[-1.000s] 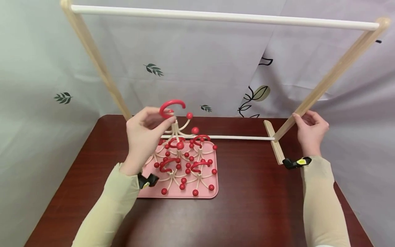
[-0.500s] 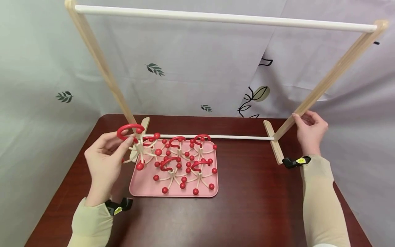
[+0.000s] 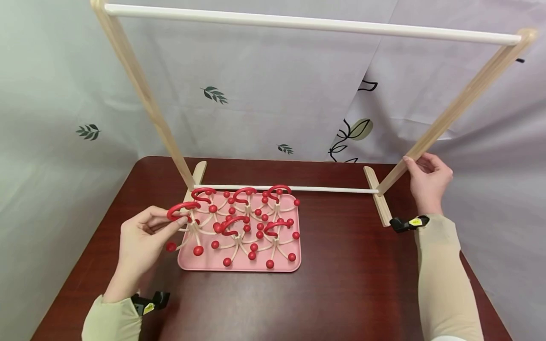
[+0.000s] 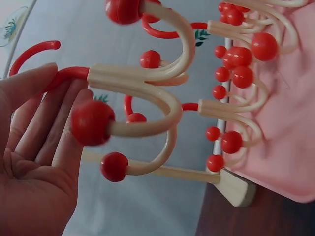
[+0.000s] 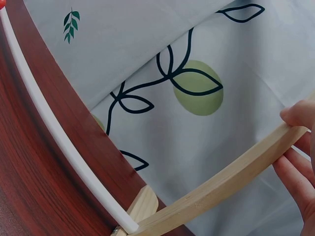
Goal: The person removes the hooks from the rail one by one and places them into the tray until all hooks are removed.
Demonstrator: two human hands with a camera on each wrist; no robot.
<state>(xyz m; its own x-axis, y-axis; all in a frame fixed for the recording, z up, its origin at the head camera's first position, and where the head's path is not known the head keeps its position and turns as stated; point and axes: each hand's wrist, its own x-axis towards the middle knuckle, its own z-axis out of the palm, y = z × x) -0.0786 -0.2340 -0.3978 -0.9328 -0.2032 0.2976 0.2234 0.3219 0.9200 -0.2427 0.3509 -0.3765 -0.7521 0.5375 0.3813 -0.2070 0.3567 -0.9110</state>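
Note:
My left hand [image 3: 142, 239] pinches the red hook of a hanger [image 3: 195, 226] at the left side of the tray, thumb against fingers. In the left wrist view this hanger [image 4: 118, 76] has a cream stem and curved arms tipped with red balls. Several matching hangers [image 3: 275, 240] sit upright on the pink tray [image 3: 209, 263], hooks up. On the right, my right hand [image 3: 428, 182] grips the lower part of a wooden post [image 3: 462, 99] of a rack. The right wrist view shows thumb and fingers on opposite sides of that post [image 5: 221, 184].
The rack spans the tabletop [image 3: 337, 284], with a white top bar [image 3: 315, 25] and a thin white lower bar [image 3: 332, 189] behind the tray. Wooden feet stand at left and right [image 3: 381, 203]. Patterned cloth [image 3: 264, 109] hangs behind.
My left hand has carried the hanger left and down from above the tray's back to its left side. The right hand has stayed on the post.

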